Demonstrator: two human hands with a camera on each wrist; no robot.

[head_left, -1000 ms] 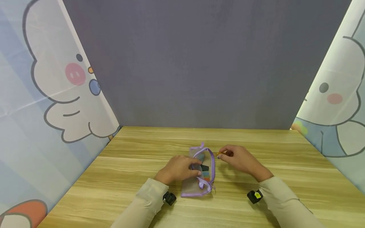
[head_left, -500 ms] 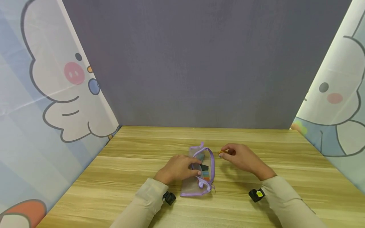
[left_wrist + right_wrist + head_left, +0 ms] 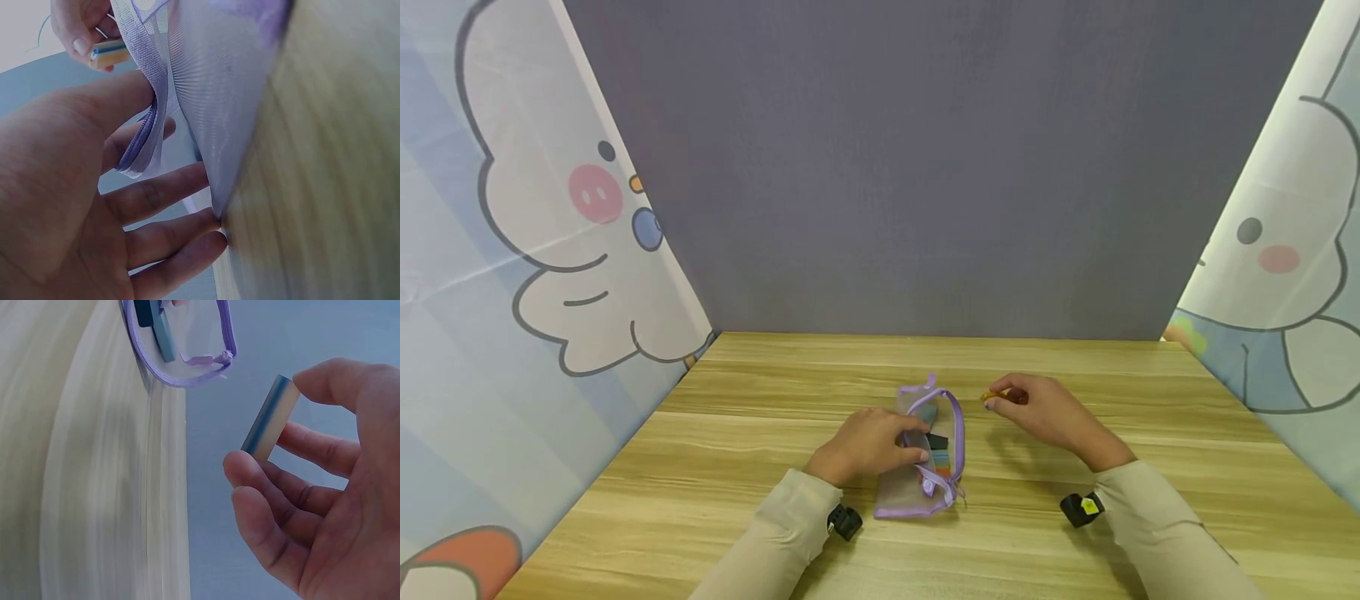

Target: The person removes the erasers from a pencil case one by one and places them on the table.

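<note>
A mesh zip pouch with purple edging lies on the table, its zipped mouth gaping toward the right. My left hand holds the near lip of that mouth, with thumb and fingers about the zipper band and mesh. Between thumb and fingertips my right hand pinches a small rectangular block, pale orange with a blue stripe, raised a little right of the pouch. Inside the pouch show a dark piece and a blue-and-orange striped piece; the mesh blurs the rest.
The wood-grain table runs back to a grey panel. Cartoon-printed curtains flank it on both sides. A small black camera sits on each wrist.
My right hand has drifted slightly right and away from me with the block, farther from the pouch. My left hand and the pouch have stayed put.
</note>
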